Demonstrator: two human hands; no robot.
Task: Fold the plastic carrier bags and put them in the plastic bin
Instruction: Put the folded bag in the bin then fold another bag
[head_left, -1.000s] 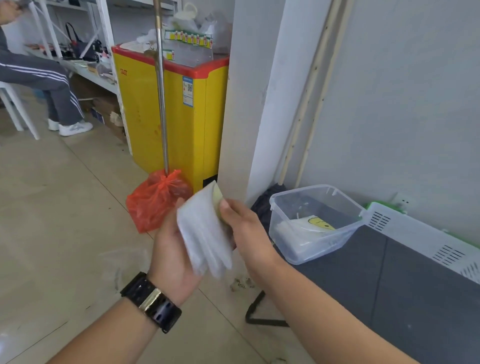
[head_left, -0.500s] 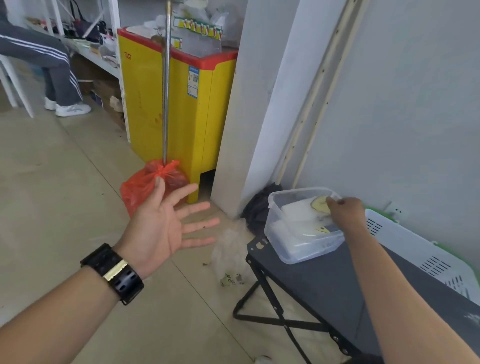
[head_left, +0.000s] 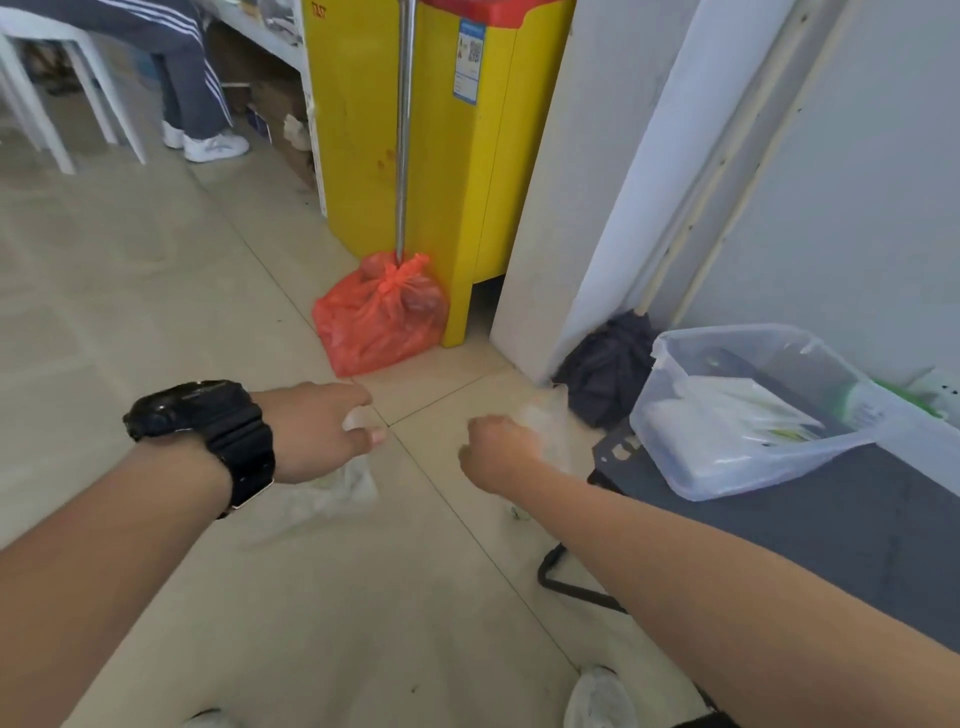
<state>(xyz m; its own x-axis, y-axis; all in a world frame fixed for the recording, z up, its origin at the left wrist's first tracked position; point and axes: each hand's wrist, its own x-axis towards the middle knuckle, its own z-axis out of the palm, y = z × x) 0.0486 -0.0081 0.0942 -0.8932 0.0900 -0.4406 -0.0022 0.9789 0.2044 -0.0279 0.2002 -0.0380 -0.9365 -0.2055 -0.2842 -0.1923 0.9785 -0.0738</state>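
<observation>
Left hand (head_left: 317, 431): mid-left of frame, low over the floor, fingers curled. It looks to pinch the top edge of a clear bag (head_left: 332, 493) lying crumpled beneath it, ready to lift it for folding.
Right hand (head_left: 501, 452): centre of frame, closed like a fist on a second clear bag (head_left: 545, 421) that pokes out beyond the knuckles. Blur hides the fingertips.
Plastic bin (head_left: 737, 330): right of frame on the dark bench (head_left: 831, 530), open-topped and within easy reach.
Folded bags (head_left: 727, 415): already lying flat inside the bin.
Step, by my judgement: gathering loose bags, with folding not yet begun.
</observation>
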